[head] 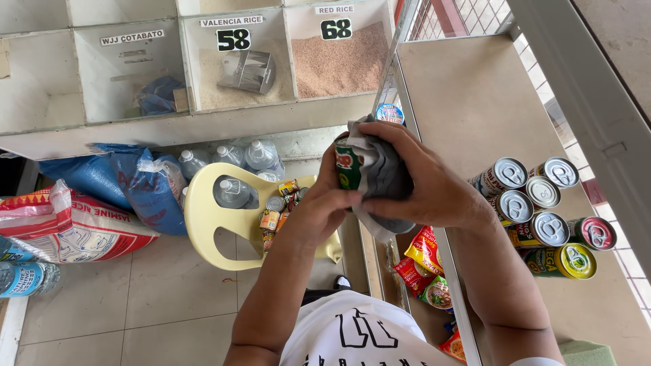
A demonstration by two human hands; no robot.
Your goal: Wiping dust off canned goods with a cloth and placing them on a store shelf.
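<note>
Grey cloth (383,173), crumpled and soft, is pressed by the right hand (420,186) against a small green-labelled tin can (348,168). That hand is curled shut over the cloth, fingers wrapped across the can's upper side. The left hand (325,207) is closed around the can from below and to the left, gripping its body. Both hands meet at the can, which sits between them at chest height; its long axis appears to run roughly upright, though the cloth hides most of it. The left hand carries the can; the right lies over it.

To the right of the hands, a cluster of ring-pull tin cans (542,210) stands on a beige shelf (475,102). Below the left hand, a pale yellow plastic chair (210,224) holds more small cans (278,210). Red snack packets (424,261) lie beneath the right wrist.
</note>
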